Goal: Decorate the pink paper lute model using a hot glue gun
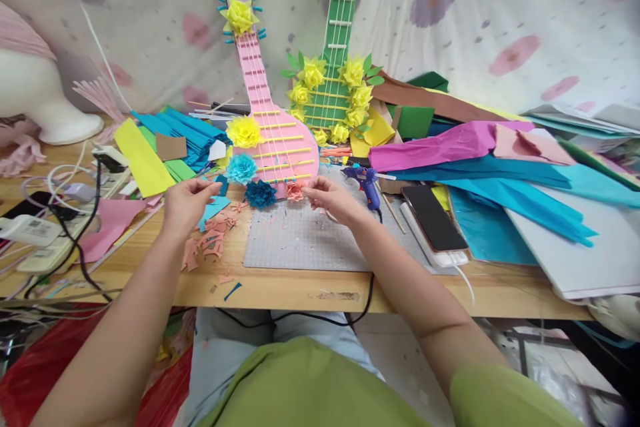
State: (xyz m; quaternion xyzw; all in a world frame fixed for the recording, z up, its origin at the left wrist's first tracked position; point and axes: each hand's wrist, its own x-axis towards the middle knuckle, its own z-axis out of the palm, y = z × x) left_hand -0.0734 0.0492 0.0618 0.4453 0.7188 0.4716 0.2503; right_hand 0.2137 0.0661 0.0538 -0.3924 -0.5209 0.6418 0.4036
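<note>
A pink paper guitar [287, 143] with white strings and yellow strips leans upright at the back of the desk. Yellow, light blue and dark blue paper flowers [260, 194] sit along its lower left edge. At its bottom edge is a small coral paper flower [295, 191]; the pinched fingertips of my right hand [330, 199] are at its right side and appear to grip it. My left hand [186, 203] is raised over blue paper pieces [214, 209] and coral scraps [213, 240]. Its thumb and fingers are pinched together; whatever they hold is too small to make out.
Beneath the flowers lies a grey cutting mat [300, 240]. A blue glue gun [367, 185], a phone [434, 219] and a white power bank [425, 240] are on the right. Behind stands a green paper guitar [330, 97]. Crepe paper [445, 143] and cables [93, 233] crowd the sides.
</note>
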